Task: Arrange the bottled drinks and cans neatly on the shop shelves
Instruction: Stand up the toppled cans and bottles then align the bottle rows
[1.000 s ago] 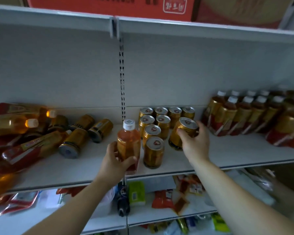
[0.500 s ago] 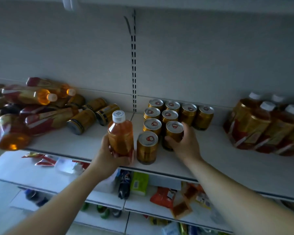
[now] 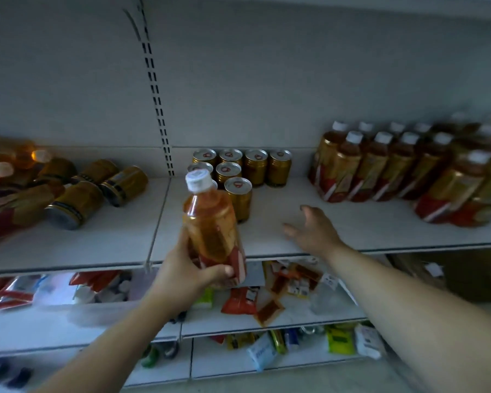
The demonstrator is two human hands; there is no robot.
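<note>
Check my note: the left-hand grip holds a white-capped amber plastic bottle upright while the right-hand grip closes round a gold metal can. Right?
No. The head view shows the right-hand grip holding nothing, fingers spread over the white shelf board, apart from the gold metal cans. The left-hand grip does hold the white-capped amber plastic bottle upright.
</note>
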